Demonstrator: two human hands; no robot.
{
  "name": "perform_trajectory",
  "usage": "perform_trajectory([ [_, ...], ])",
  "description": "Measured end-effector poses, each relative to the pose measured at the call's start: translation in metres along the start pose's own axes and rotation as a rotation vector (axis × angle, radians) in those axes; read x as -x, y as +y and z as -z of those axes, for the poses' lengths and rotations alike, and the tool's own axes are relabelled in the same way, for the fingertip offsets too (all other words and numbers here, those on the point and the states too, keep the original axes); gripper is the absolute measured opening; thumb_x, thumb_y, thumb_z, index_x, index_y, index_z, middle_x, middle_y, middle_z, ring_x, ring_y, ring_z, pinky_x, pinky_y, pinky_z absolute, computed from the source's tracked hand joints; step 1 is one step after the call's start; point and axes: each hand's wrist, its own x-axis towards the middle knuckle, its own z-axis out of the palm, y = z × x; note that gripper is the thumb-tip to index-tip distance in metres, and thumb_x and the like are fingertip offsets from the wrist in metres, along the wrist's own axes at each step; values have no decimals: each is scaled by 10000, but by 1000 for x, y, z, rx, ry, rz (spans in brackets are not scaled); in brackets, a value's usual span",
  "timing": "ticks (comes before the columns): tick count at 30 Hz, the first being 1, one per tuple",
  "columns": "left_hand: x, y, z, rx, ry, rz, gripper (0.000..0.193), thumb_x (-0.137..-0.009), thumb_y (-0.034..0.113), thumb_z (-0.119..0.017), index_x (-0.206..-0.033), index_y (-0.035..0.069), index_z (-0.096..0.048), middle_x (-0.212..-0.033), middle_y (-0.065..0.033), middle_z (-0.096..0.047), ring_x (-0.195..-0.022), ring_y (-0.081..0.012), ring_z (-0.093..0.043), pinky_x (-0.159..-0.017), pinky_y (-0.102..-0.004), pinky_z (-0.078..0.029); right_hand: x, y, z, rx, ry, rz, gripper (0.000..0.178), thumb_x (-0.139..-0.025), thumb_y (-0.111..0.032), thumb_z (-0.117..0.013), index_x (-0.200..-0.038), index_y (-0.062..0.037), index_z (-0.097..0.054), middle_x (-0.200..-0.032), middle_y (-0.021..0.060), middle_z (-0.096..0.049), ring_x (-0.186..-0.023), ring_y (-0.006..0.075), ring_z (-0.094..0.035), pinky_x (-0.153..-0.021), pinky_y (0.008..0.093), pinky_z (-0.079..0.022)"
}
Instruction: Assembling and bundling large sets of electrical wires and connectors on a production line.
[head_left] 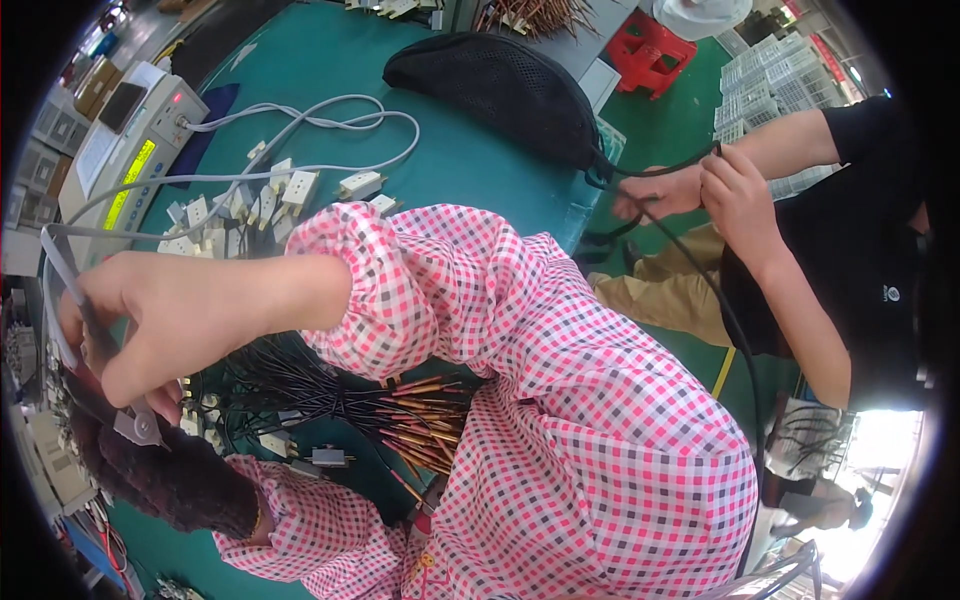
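From a pink, black and white checked sleeve, my right hand (160, 310) reaches to the left edge with its fingers bent round a grey strap (62, 255). Below the hand, a grey strap end (140, 428) lies against dark, fuzzy hair (165, 470). My left hand does not show. Past my forearm, a bundle of black cords (290, 385) lies on the green table, with bare copper-coloured ends (425, 425). White plugs (295, 190) with metal pins are heaped beyond my wrist.
A tester with a lit yellow display (130, 185) stands at the far left, its grey lead (400, 150) looping over the table. A black mesh case (500, 90) lies at the back. To the right, a person in black (830, 260) holds a black cable (690, 255). A red stool (650, 55) stands behind.
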Motion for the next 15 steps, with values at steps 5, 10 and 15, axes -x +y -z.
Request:
perform_trajectory([
  [5, 10, 4, -3, -129, -58, -23, 352, -915, 197, -425, -1165, -30, -525, -1127, -147, -561, -1029, -250, -549, -853, -357, -444, 3, 5, 3, 104, -24, -55, 192, -690, -3, -617, -866, 50, -564, -659, 79, -609, -552, 153, -623, -509, 252, -504],
  [10, 11, -1, -1, -255, -119, -71, 341, -912, 186, -434, -1165, -23, -525, -1127, -140, -560, -1033, -248, -544, -865, -359, -438, 1, -1, 5, 186, -15, -115, 169, -691, -33, -630, -844, 24, -585, -699, 73, -627, -572, 134, -625, -521, 253, -503],
  [15, 2, -11, -8, -383, -182, -126, 330, -908, 174, -443, -1165, -16, -526, -1126, -133, -558, -1037, -246, -539, -877, -361, -432, -9, -9, 12, 253, -50, -114, 174, -702, -50, -627, -858, 17, -588, -733, 70, -634, -599, 138, -629, -538, 253, -504],
])
